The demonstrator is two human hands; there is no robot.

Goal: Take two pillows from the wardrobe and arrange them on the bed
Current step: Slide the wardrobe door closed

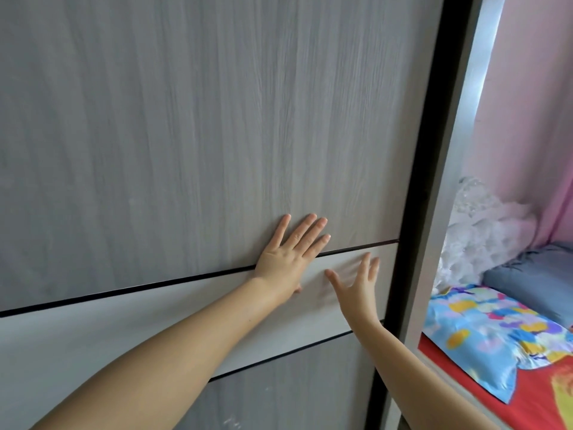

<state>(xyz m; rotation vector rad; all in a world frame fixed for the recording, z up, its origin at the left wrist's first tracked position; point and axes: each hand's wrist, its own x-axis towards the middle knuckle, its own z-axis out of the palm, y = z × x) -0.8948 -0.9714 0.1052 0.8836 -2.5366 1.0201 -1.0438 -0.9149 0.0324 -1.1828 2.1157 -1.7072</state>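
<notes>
The wardrobe door (186, 135) fills the view from 9 to 12 o'clock, stiff and smooth, likely sliding sideways. The left hand (288, 259) lies flat, fingers spread, holding nothing; the right hand (356, 290), blurred, is splayed and empty. No wardrobe pillows show. At 3 o'clock, the bed (533, 398) runs away from the viewer

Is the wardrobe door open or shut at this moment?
Shut, as far as visible: the wardrobe door fills the view up to the dark frame; no interior shows. Both hands lie flat on it.
</notes>
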